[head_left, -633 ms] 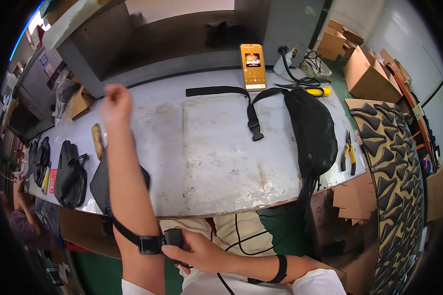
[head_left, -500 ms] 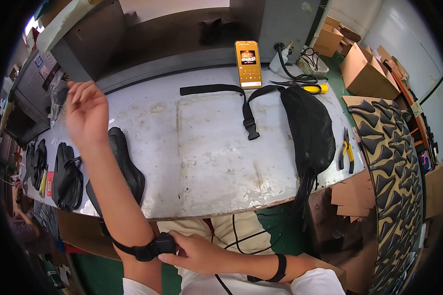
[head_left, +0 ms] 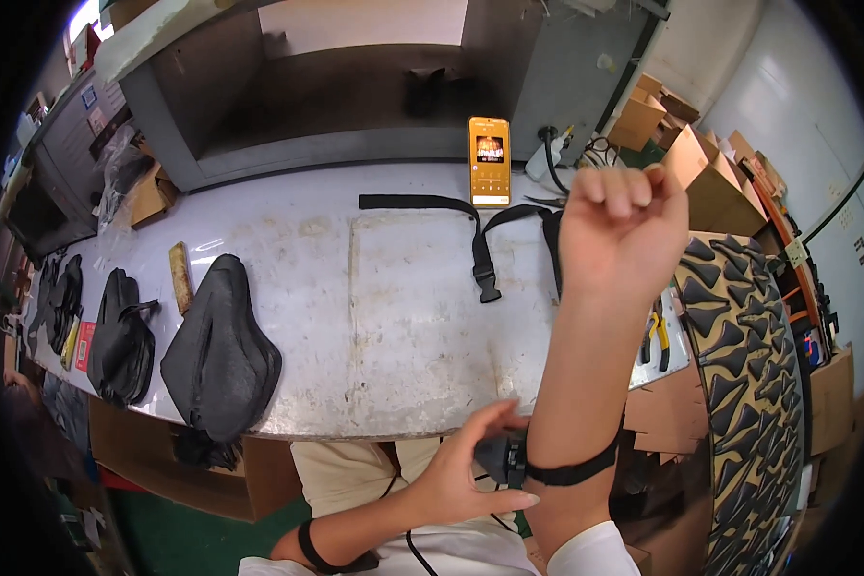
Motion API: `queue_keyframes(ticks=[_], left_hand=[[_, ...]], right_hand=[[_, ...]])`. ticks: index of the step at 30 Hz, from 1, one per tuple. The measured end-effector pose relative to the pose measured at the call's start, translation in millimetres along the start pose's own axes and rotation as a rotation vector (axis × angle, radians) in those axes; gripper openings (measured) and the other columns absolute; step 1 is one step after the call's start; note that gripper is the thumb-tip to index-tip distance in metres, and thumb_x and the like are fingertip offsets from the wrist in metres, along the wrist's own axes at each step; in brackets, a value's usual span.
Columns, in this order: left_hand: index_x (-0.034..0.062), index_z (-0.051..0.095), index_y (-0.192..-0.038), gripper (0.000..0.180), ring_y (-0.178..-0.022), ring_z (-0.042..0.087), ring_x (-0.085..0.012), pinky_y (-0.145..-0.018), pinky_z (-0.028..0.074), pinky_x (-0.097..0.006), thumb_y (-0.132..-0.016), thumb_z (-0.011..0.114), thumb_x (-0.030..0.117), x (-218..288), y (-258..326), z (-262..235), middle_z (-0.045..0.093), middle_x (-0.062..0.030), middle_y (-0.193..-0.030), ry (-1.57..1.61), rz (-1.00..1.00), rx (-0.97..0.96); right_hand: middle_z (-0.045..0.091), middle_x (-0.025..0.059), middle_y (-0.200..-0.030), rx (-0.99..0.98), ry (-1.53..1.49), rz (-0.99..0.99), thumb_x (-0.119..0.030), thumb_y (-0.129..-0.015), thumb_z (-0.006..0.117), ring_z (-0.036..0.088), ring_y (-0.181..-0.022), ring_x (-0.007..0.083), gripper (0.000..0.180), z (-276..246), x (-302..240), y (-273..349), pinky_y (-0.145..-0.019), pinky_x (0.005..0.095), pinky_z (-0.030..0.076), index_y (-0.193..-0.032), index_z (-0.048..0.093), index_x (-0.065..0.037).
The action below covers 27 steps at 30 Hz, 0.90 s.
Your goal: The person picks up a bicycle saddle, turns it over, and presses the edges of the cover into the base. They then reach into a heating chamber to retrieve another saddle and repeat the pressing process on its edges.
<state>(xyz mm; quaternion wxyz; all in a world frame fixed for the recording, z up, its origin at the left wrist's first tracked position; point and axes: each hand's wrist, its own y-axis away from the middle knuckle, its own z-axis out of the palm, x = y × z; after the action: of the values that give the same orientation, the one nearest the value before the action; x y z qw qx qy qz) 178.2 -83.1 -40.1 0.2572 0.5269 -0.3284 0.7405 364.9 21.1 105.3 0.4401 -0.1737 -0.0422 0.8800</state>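
The left hand point(head_left: 459, 472) cupped a small, boxy, black device point(head_left: 494, 459) strapped to the right forearm point(head_left: 588, 370), grip unclear to me; it looked light, hard, best held by its sides. The right hand point(head_left: 626, 230) curled, empty.

Pale, stained worktop point(head_left: 413, 326), backed by a large grey open-fronted housing point(head_left: 571, 82). Green floor point(head_left: 154, 523) is exposed below, and the right side is bounded by a whitish wall point(head_left: 782, 120). Light is reflected along the worktop's near edge.

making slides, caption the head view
Left hand at a black boxy device strapped to the right forearm; right hand raised over a scuffed pale table.
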Motion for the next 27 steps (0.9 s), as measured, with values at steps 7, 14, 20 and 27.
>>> queue_keyframes(ticks=[7,14,20,27], left_hand=[[-0.0009,0.067,-0.099,0.019,-0.084,0.058,-0.0078,-0.077,0.048,-0.026,-0.086,0.072,0.012,6,-2,4,0.066,-0.002,-0.092,-0.004,-0.198,-0.065],[-0.0003,0.064,-0.102,0.028,-0.065,0.045,-0.0007,-0.055,0.038,-0.019,-0.092,0.067,0.025,24,6,15,0.056,0.007,-0.077,0.163,-0.267,0.019],[-0.0003,0.065,-0.102,0.028,-0.063,0.045,-0.0014,-0.054,0.038,-0.02,-0.092,0.067,0.025,-8,11,26,0.057,0.006,-0.073,0.115,-0.135,0.09],[0.0008,0.065,-0.092,0.03,-0.056,0.045,-0.0034,-0.051,0.037,-0.022,-0.094,0.063,0.031,-3,5,20,0.053,0.003,-0.062,0.004,-0.094,0.031]], right_hand=[[0.039,0.0011,-0.054,-0.026,0.303,-0.358,-0.016,-0.092,0.048,0.034,-0.045,0.0139,0.016,10,24,-39,-0.052,0.0308,0.033,-0.079,0.05,-0.007],[0.055,0.0038,-0.062,-1.249,1.172,-1.223,-0.004,-0.071,0.071,0.053,-0.052,0.0232,0.017,-20,96,-8,-0.049,0.033,0.042,-0.068,0.055,-0.01],[0.047,0.005,-0.054,-1.032,1.383,-1.133,-0.008,-0.078,0.066,0.049,-0.047,0.0238,0.027,-37,115,-27,-0.048,0.0353,0.04,-0.058,0.048,-0.011],[0.04,-0.0012,-0.054,0.372,0.506,-0.037,-0.016,-0.095,0.047,0.036,-0.044,0.0123,0.026,-44,77,-112,-0.045,0.0313,0.032,-0.071,0.048,-0.005]])
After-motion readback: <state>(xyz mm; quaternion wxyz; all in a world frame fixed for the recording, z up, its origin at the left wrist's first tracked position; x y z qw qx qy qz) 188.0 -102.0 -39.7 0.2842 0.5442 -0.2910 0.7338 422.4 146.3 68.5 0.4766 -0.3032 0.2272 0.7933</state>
